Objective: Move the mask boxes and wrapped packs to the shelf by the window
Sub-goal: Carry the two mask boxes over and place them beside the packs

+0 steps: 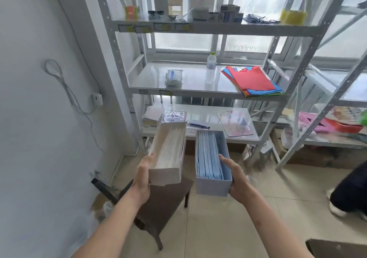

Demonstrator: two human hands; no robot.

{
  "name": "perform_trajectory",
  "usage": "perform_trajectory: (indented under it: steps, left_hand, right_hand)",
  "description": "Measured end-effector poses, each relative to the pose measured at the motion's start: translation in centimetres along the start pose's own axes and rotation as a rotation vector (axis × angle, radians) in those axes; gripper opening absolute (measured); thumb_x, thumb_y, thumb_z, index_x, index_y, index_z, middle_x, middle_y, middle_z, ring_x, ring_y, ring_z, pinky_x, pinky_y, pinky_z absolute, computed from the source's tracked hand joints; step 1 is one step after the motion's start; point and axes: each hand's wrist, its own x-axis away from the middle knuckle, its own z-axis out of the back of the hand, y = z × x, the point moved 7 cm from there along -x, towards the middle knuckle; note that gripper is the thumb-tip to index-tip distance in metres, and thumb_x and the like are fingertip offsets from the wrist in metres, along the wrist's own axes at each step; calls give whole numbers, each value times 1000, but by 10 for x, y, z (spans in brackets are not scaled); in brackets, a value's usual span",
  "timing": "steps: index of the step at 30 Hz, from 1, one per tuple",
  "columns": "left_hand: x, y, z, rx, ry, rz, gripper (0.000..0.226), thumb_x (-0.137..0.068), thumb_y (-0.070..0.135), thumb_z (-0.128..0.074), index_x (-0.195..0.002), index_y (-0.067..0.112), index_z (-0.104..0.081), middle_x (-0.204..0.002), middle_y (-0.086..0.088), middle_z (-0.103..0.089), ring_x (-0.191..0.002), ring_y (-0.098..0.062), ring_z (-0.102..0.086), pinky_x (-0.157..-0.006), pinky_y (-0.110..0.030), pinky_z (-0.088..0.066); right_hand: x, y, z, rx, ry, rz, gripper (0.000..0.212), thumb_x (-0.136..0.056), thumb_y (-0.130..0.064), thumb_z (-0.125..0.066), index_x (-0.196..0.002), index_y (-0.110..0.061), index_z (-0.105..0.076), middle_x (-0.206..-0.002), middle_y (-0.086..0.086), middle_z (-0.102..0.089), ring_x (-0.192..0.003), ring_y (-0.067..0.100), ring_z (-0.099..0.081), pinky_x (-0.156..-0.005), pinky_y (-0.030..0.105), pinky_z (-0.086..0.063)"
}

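The left hand [141, 175] holds a white box [168, 152] of masks and the right hand [236, 178] holds a blue box [212, 162], both up in the air before the shelf [198, 94]. A brown stool [160, 204] stands under them, and a paper pack [174, 116] on the low shelf reads "A4".

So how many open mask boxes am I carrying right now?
2. The white mask box is in the left hand; the blue mask box is in the right hand. None others visible.

A white metal shelf [200, 94] is set before the window. On its middle board a wrapped pack [174, 77], a plastic bottle [211, 63] and a stack of coloured paper [253, 81] are laid. Papers and a pen are spread on the lower board.
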Motion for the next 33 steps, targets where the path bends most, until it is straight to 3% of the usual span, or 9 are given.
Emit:
perform_trajectory:
  steps: [2, 6, 15, 25, 27, 29, 30, 32, 33]
  left_hand:
    - [-26, 9, -10, -4, -9, 9, 51, -88, 65, -58, -121, 29, -72, -112, -9, -77, -93, -28, -76, -59, -39, -59]
    - [-83, 27, -24, 17, -2, 5, 48, -86, 65, -61, -117, 31, -76, -111, -7, -79, -91, -25, -77, -57, -36, -58]
    - [-226, 67, -66, 58, 26, 21, 54, -86, 63, -62, -125, 27, -70, -115, -11, -76, -95, -28, -75, -60, -34, -59]
    - [-360, 107, -121, 84, 59, -4, 56, -79, 67, -67, -124, 34, -71, -125, -11, -72, -113, -33, -69, -68, -42, -60]
    - [-383, 118, -132, 59, 56, -27, 59, -83, 66, -62, -131, 33, -68, -133, -9, -68, -123, -33, -63, -85, -48, -59]
    - [-405, 120, -133, 52, 99, -19, 66, -85, 64, -61, -140, 27, -61, -145, -8, -60, -138, -32, -51, -114, -57, -40]
    - [-416, 120, -134, 69, 113, -12, 68, -85, 62, -61, -142, 24, -60, -147, -8, -59, -139, -31, -49, -114, -55, -40]
    - [-428, 123, -140, 116, 123, 12, 64, -87, 58, -63, -138, 20, -63, -133, -12, -67, -120, -31, -62, -81, -41, -59]
    - [-431, 125, -142, 153, 124, 19, 60, -88, 56, -63, -134, 18, -66, -120, -13, -71, -103, -30, -67, -61, -33, -56]
  right_hand:
    - [-24, -17, 1, -9, -18, -18, 73, -79, -42, -79, -140, -11, -51, -136, 22, -63, -110, 34, -69, -81, 43, -61]
    - [-81, -41, 15, -67, -5, -61, 73, -80, -41, -77, -142, -12, -51, -139, 23, -62, -123, 39, -64, -97, 53, -55]
    - [-225, -110, 8, -11, -23, -103, 71, -78, -50, -80, -137, -17, -59, -127, 16, -72, -108, 34, -73, -95, 56, -55]
    - [-354, -180, 10, -84, -80, -142, 68, -77, -48, -82, -135, -17, -63, -128, 18, -71, -109, 36, -72, -88, 53, -60]
    - [-381, -198, 9, -92, -98, -139, 67, -79, -46, -82, -136, -16, -62, -127, 18, -71, -109, 37, -73, -81, 51, -61]
    - [-407, -213, 10, -85, -103, -117, 65, -81, -42, -80, -136, -15, -60, -122, 17, -74, -104, 36, -74, -74, 47, -62]
    - [-418, -220, 8, -85, -108, -105, 65, -82, -40, -80, -137, -14, -59, -120, 17, -75, -103, 35, -75, -73, 46, -62]
    - [-436, -231, 1, -73, -125, -86, 68, -80, -39, -80, -138, -12, -57, -118, 16, -75, -103, 34, -75, -74, 47, -63]
    - [-444, -235, -2, -62, -134, -79, 70, -79, -39, -79, -138, -11, -57, -118, 15, -75, -104, 33, -75, -78, 48, -63]
